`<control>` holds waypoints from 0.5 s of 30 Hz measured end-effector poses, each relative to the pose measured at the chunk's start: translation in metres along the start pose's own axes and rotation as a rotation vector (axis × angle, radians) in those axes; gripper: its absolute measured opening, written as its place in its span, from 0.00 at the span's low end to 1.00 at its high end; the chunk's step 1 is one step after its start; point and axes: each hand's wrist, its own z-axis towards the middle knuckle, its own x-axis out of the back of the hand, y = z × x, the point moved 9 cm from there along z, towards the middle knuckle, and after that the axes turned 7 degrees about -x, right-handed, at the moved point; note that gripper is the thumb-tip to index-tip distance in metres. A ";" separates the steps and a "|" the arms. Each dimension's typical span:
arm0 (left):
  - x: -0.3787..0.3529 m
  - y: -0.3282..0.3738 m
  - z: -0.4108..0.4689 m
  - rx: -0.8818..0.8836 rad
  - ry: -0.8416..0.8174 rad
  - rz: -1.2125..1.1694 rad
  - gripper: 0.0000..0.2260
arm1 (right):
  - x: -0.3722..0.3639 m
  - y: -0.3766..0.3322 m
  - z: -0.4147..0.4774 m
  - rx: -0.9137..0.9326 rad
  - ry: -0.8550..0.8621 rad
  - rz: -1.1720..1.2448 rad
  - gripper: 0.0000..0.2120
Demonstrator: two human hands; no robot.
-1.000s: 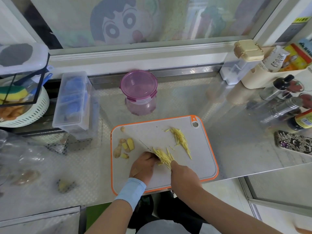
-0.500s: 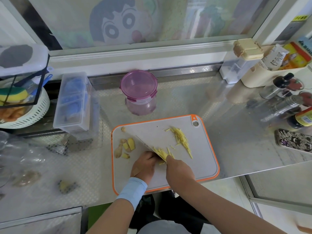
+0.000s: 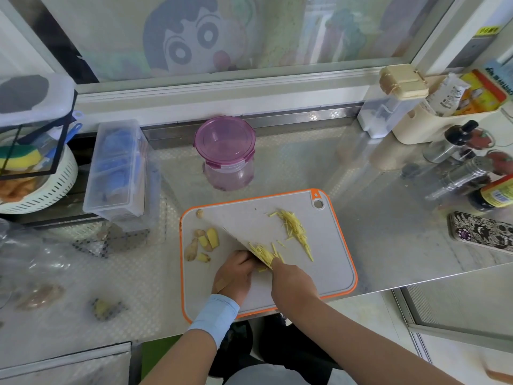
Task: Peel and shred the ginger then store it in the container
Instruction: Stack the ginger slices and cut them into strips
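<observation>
A grey cutting board with an orange rim (image 3: 333, 262) lies at the counter's front edge. My right hand (image 3: 294, 282) grips the handle of a knife (image 3: 236, 234), whose broad blade slants up to the left across the board. Ginger shreds (image 3: 262, 252) cling to the blade close to my fingers. My left hand (image 3: 236, 273), fingers curled, holds the ginger against the blade's left side; that ginger is mostly hidden. A loose line of ginger shreds (image 3: 295, 232) lies on the board's right half. Ginger chunks and peel (image 3: 204, 244) sit at its left edge. The purple-lidded clear container (image 3: 224, 145) stands shut behind the board.
A clear plastic box (image 3: 116, 173) and a white colander (image 3: 41, 190) stand at the left. Bottles, a shaker (image 3: 460, 176) and a phone (image 3: 483, 234) crowd the right side. Plastic bags with ginger (image 3: 39, 295) lie at the front left.
My right hand has shifted left towards my left hand, and the knife blade has tilted so its broad face shows. The shreds at the blade have bunched closer to my fingers.
</observation>
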 end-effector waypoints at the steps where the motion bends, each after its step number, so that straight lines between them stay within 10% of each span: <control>1: 0.000 0.000 0.000 0.011 0.000 0.001 0.14 | 0.000 0.000 0.000 0.000 0.001 0.007 0.10; 15: 0.005 0.003 0.002 0.003 0.037 0.012 0.14 | -0.005 0.021 -0.016 -0.020 0.001 -0.017 0.13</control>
